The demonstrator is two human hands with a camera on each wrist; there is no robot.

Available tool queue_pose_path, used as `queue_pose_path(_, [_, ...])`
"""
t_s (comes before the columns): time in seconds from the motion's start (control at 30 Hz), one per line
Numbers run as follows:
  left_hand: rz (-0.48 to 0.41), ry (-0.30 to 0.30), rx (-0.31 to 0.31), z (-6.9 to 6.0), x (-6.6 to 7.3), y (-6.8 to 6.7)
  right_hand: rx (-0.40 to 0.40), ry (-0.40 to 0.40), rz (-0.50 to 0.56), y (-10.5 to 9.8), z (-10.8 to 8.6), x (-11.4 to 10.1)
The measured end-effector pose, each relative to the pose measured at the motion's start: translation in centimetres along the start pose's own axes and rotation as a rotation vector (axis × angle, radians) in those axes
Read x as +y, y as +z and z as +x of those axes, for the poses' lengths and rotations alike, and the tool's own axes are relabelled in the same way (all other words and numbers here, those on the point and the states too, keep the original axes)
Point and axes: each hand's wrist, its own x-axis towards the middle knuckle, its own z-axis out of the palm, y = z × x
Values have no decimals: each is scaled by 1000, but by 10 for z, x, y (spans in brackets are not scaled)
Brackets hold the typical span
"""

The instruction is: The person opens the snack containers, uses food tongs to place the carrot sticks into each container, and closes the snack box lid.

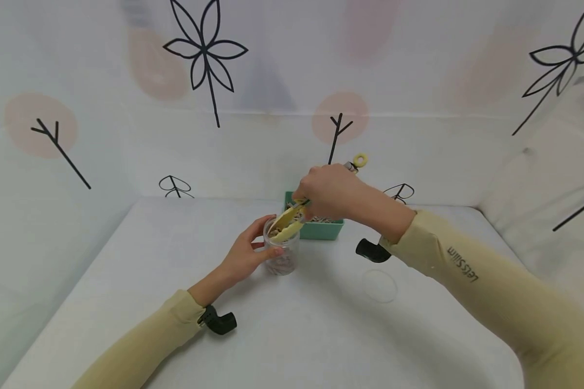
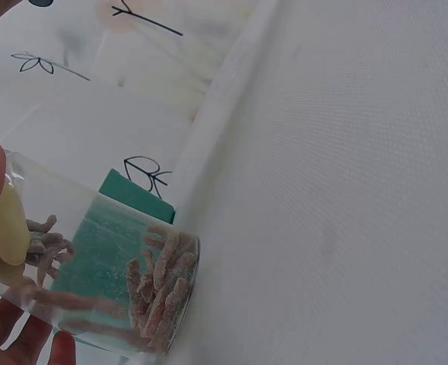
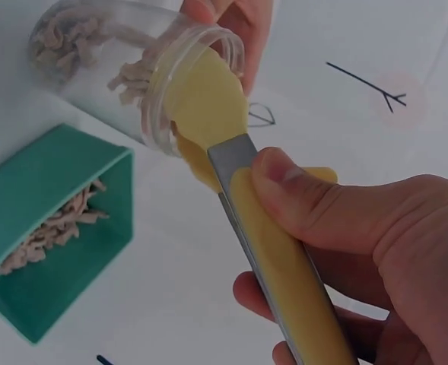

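Note:
My left hand (image 1: 247,251) holds a clear jar (image 1: 281,265) upright on the table, thumb on the near side. Brown dried strips (image 2: 163,285) lie at the jar's bottom. In my right hand (image 1: 332,190) is a pair of yellow and metal tongs (image 3: 273,255), gripped by its handles. The tongs' yellow tips (image 3: 208,99) reach into the jar's mouth, and a few more strips (image 3: 135,80) show just past them. Whether the tips still pinch these strips, I cannot tell. Just behind the jar stands a green box (image 1: 320,231), partly hidden by my right hand.
More strips (image 3: 52,236) lie inside the green box. A thin pale ring (image 1: 379,286) lies on the white table (image 1: 292,335), right of the jar. White cloth (image 1: 253,156) with printed plants hangs behind and at both sides.

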Motion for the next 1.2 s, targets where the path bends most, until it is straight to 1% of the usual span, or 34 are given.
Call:
queue_pose_path(0.2, [1, -5, -3, 0, 1, 0, -3, 11, 31, -1, -2, 1])
queue_pose_path(0.33, [9, -10, 6, -1, 2, 1, 3, 17, 58, -4, -5, 3])
queue_pose_path(0.6, [10, -1, 10, -1, 3, 1, 14, 18, 118, -8, -11, 13])
queue_pose_path(0.8, [17, -10, 13, -1, 1, 2, 16, 14, 209, -2, -14, 32])
queue_pose_path(1.0, [5, -9, 11, -1, 0, 2, 3, 66, 338, 5, -22, 56])
queue_pose_path(1.2, [-8, 3, 4, 0, -2, 1, 62, 135, 483, 19, -32, 81])
